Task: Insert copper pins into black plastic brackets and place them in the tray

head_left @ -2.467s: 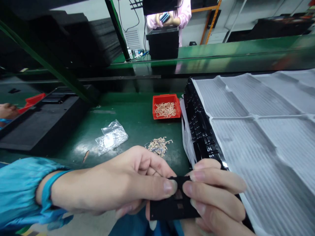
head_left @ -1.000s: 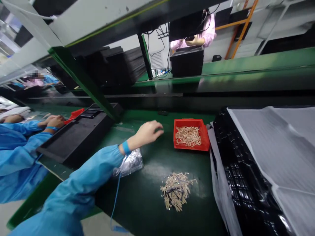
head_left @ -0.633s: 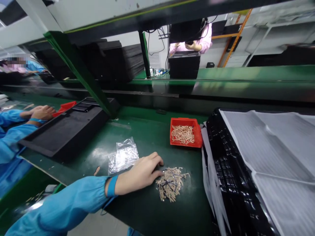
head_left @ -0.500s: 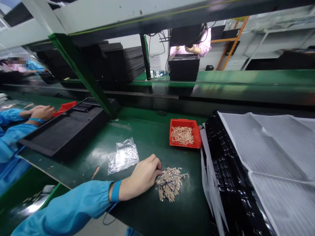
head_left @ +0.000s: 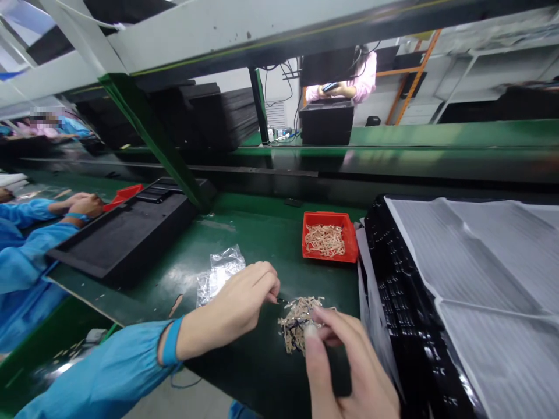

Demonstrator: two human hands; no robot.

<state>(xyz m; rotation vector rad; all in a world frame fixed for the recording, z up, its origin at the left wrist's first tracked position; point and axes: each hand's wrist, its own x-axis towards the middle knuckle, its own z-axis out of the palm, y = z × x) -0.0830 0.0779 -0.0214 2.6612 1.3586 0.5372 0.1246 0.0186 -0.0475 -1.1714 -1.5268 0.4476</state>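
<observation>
A loose pile of small tan and dark strip-like pieces (head_left: 297,334) lies on the green worktable (head_left: 262,364). My left hand (head_left: 236,305) is at the pile's left edge, thumb and fingers pinched together, with a small dark piece showing at the tips. Over the pile's right side is my right hand (head_left: 349,366), its thumb and forefinger closed close together; whatever sits between them is too small to make out. A clear plastic bag (head_left: 225,266) lies behind my left hand, partly covered by it. Beyond the pile stands a red bin (head_left: 330,217) holding many tan strips (head_left: 325,240).
Black trays under white sheeting (head_left: 489,250) stand at the right. To the left are a black foam tray (head_left: 126,233), a slanted green post (head_left: 152,139) and a co-worker's hands (head_left: 85,205). Across the line, another person (head_left: 364,78) holds a dark object.
My right hand has come into view over the pile. My left hand has drawn slightly left and away from the pile, now partly covering the plastic bag.
</observation>
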